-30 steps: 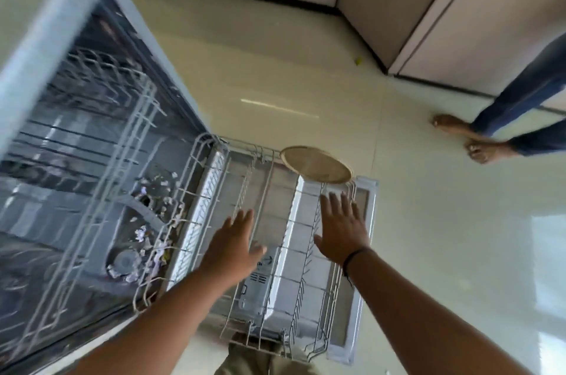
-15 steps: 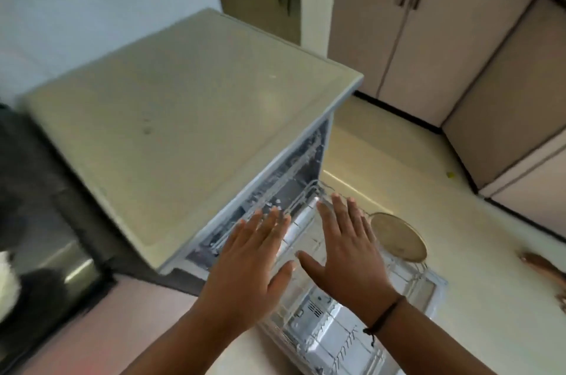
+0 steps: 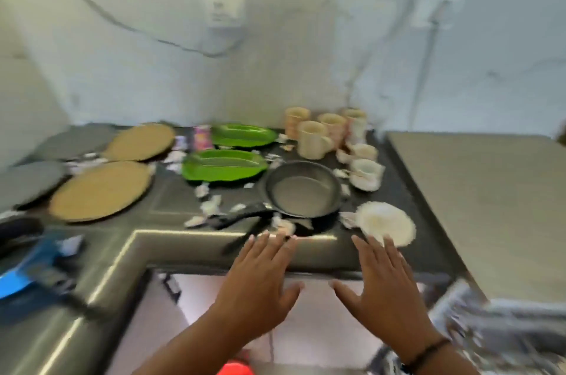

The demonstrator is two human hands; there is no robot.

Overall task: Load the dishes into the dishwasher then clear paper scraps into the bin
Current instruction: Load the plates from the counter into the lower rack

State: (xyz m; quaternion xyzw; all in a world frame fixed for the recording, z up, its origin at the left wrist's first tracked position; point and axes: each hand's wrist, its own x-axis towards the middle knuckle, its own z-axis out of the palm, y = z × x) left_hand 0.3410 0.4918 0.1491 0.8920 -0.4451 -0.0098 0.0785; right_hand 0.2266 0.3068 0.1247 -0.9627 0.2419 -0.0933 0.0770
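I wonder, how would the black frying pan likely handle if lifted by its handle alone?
The frying pan is empty, so probably manageable. Its long handle sits off to one side, so the bowl may dip. Paper scraps beside it look light and might scatter.

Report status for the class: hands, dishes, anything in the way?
Left hand and right hand open, empty, at counter edge. Frying pan, white plate, green plates on the counter. Paper scraps scattered round the pan.

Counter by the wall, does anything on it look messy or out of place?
Yes. Torn paper scraps lie scattered across the dark counter among the dishes, around the frying pan and green plates. The pan's handle points toward the front edge. The picture is blurred, so finer damage cannot be judged.
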